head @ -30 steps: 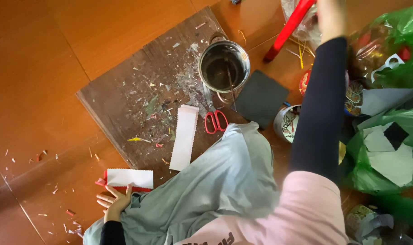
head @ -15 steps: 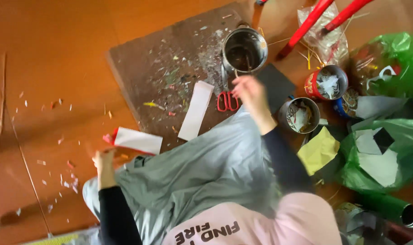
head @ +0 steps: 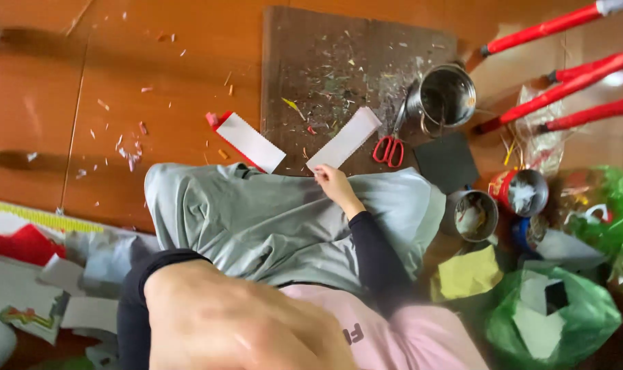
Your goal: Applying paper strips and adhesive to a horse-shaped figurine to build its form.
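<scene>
Close under the camera the left hand [head: 236,329] is a blur – whether it is apart or closed cannot be told. Beyond the grey-clad knees, the right hand [head: 333,183] pinches the near end of a white paper strip [head: 344,138], whose long axis runs up-right across the littered brown board [head: 339,62]. Red-handled scissors [head: 389,147] lie beside it on the orange floor [head: 154,41].

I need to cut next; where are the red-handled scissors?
The red-handled scissors lie on the cardboard mat, between the white paper strip and the metal pot.
</scene>
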